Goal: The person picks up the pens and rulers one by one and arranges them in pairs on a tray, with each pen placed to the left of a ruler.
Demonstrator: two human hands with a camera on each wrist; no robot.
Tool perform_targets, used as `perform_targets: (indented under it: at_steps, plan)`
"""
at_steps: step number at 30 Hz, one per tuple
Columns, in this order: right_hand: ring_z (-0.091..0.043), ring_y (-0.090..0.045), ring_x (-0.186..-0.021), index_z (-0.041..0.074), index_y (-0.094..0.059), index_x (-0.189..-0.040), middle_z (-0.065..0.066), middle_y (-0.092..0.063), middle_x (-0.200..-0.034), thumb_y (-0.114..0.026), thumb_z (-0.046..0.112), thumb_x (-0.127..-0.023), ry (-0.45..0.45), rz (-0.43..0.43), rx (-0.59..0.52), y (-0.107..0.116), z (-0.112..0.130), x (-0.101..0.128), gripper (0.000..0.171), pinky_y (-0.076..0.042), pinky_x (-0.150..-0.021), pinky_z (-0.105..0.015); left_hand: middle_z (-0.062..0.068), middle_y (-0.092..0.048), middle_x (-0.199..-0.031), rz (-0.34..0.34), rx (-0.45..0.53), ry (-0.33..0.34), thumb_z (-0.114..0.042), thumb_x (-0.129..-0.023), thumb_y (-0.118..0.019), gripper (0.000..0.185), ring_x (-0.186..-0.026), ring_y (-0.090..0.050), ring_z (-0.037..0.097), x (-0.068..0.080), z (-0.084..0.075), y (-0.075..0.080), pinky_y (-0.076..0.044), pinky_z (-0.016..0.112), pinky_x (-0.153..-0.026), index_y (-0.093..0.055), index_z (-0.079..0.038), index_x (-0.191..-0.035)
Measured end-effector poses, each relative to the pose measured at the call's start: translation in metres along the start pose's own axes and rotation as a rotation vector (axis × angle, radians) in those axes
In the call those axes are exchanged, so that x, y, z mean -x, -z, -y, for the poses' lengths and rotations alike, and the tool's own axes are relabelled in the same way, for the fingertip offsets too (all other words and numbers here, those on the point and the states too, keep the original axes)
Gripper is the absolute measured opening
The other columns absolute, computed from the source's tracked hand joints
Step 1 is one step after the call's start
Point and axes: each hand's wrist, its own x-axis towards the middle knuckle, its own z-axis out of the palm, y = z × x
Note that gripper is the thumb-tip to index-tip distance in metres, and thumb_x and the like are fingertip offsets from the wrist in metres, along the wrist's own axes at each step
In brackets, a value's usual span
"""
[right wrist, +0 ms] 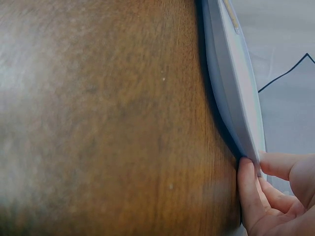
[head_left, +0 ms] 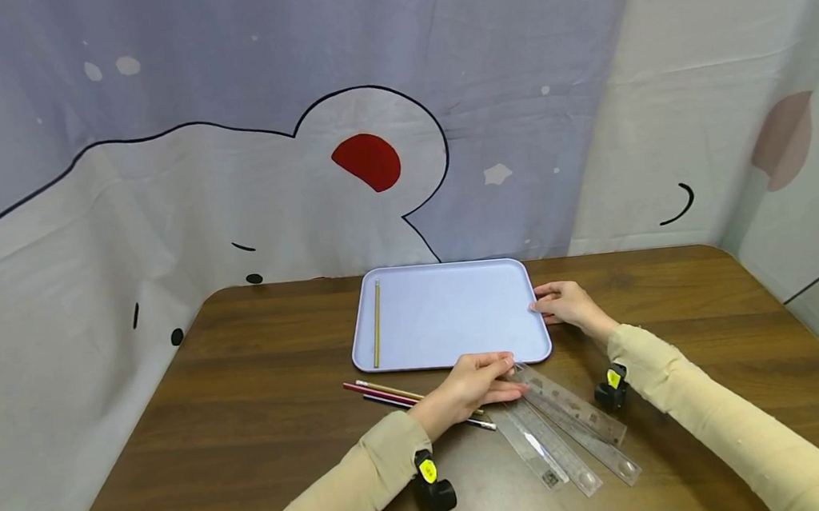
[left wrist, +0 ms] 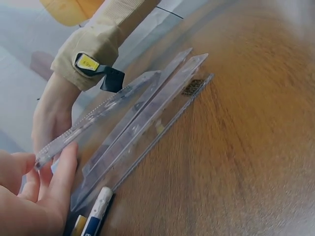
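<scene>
My left hand (head_left: 472, 384) pinches the near end of a clear plastic ruler (left wrist: 101, 115) between thumb and finger, the ruler slanting up off the others. Several more clear rulers (head_left: 556, 446) lie fanned out on the table below and beside that hand. At the right side of the pale lilac tray (head_left: 458, 316), my right hand (head_left: 565, 303) grips the rim. In the right wrist view its thumb is on the upper side of the rim (right wrist: 246, 113) and the fingers are against the outside. A yellow pencil (head_left: 377, 322) lies lengthwise near the tray's left edge.
Under and left of my left forearm lie a dark red pencil (head_left: 373, 394), a yellow pencil (head_left: 391, 390) and a dark blue pencil with a white end (head_left: 482, 424). The brown wooden table (head_left: 252, 460) ends at a patterned curtain (head_left: 246, 196) behind the tray.
</scene>
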Motion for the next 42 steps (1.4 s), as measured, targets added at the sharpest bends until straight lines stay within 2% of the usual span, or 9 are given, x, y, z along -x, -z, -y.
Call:
perform_targets:
  at_steps: [5, 9, 13, 16, 19, 24, 30, 37, 42]
  plan:
    - [-0.004, -0.062, -0.073, -0.017, -0.041, -0.133, -0.018, -0.065, -0.102, -0.061, 0.005, -0.092, -0.001, 0.004, -0.001, 0.000, 0.000, 0.001, 0.051, -0.061, -0.071, -0.024, 0.006, -0.059, -0.083, -0.020, 0.038, -0.014, -0.009, -0.100, -0.050, 0.034, -0.101, -0.066, 0.039, 0.000, 0.001, -0.002, -0.060, 0.031, -0.080, -0.051, 0.009, -0.128]
    - [-0.003, -0.061, -0.073, -0.018, -0.041, -0.133, -0.018, -0.065, -0.102, -0.061, 0.004, -0.092, 0.006, 0.003, -0.004, 0.000, -0.001, 0.000, 0.051, -0.061, -0.071, -0.023, 0.010, -0.063, -0.083, -0.045, 0.041, -0.052, -0.007, -0.099, -0.051, 0.034, -0.088, -0.072, 0.032, 0.002, 0.000, -0.002, -0.061, 0.029, -0.076, -0.052, 0.010, -0.128]
    - [-0.003, -0.061, -0.071, -0.018, -0.041, -0.133, -0.012, -0.066, -0.095, -0.060, 0.003, -0.091, 0.004, 0.002, -0.018, 0.000, -0.002, -0.001, 0.050, -0.060, -0.069, -0.022, 0.021, -0.068, -0.094, -0.061, 0.025, -0.076, -0.006, -0.099, -0.051, 0.034, -0.073, -0.072, 0.018, 0.003, -0.002, 0.000, -0.061, 0.026, -0.073, -0.053, 0.010, -0.128]
    - [-0.002, -0.061, -0.070, -0.019, -0.041, -0.132, -0.009, -0.065, -0.092, -0.060, 0.002, -0.091, 0.010, 0.005, -0.024, 0.001, -0.003, -0.001, 0.050, -0.060, -0.068, -0.021, 0.027, -0.067, -0.103, -0.057, 0.014, -0.076, -0.005, -0.098, -0.051, 0.034, -0.068, -0.069, 0.013, 0.004, -0.003, 0.001, -0.061, 0.024, -0.071, -0.053, 0.009, -0.129]
    - [-0.002, -0.061, -0.070, -0.019, -0.041, -0.132, -0.009, -0.066, -0.092, -0.060, 0.002, -0.091, 0.010, 0.004, -0.027, 0.000, -0.004, -0.001, 0.050, -0.060, -0.068, -0.021, 0.026, -0.067, -0.103, -0.050, 0.005, -0.079, -0.003, -0.098, -0.051, 0.034, -0.067, -0.068, 0.011, 0.004, -0.004, 0.002, -0.061, 0.023, -0.071, -0.054, 0.009, -0.129]
    - [-0.002, -0.061, -0.071, -0.019, -0.041, -0.132, -0.014, -0.066, -0.097, -0.060, 0.003, -0.092, 0.011, 0.002, -0.013, 0.000, -0.003, -0.001, 0.050, -0.061, -0.069, -0.022, 0.015, -0.067, -0.102, -0.042, -0.016, -0.087, -0.001, -0.095, -0.054, 0.035, -0.071, -0.068, 0.011, 0.005, -0.004, 0.005, -0.061, 0.024, -0.075, -0.054, 0.008, -0.130]
    - [-0.003, -0.061, -0.073, -0.018, -0.041, -0.133, -0.019, -0.066, -0.103, -0.061, 0.004, -0.092, 0.004, 0.000, 0.003, 0.000, -0.002, -0.001, 0.051, -0.061, -0.071, -0.024, 0.018, -0.067, -0.110, -0.034, -0.012, -0.093, 0.002, -0.094, -0.055, 0.036, -0.083, -0.070, 0.019, 0.007, -0.004, 0.009, -0.060, 0.026, -0.079, -0.054, 0.010, -0.129]
    - [-0.003, -0.061, -0.073, -0.018, -0.041, -0.133, -0.015, -0.065, -0.100, -0.061, 0.004, -0.092, 0.002, 0.002, -0.006, 0.000, -0.002, -0.001, 0.051, -0.061, -0.071, -0.023, 0.014, -0.069, -0.107, -0.047, 0.039, -0.067, 0.001, -0.094, -0.057, 0.034, -0.075, -0.068, 0.011, 0.005, -0.004, 0.010, -0.060, 0.023, -0.080, -0.055, 0.011, -0.126]
    - [-0.002, -0.061, -0.072, -0.018, -0.041, -0.133, -0.015, -0.066, -0.099, -0.061, 0.004, -0.092, 0.004, 0.004, -0.008, 0.000, -0.001, -0.001, 0.051, -0.061, -0.071, -0.023, 0.006, -0.070, -0.093, -0.060, 0.063, -0.045, 0.000, -0.093, -0.058, 0.033, -0.071, -0.066, 0.007, 0.006, -0.005, 0.010, -0.059, 0.021, -0.078, -0.057, 0.012, -0.124]
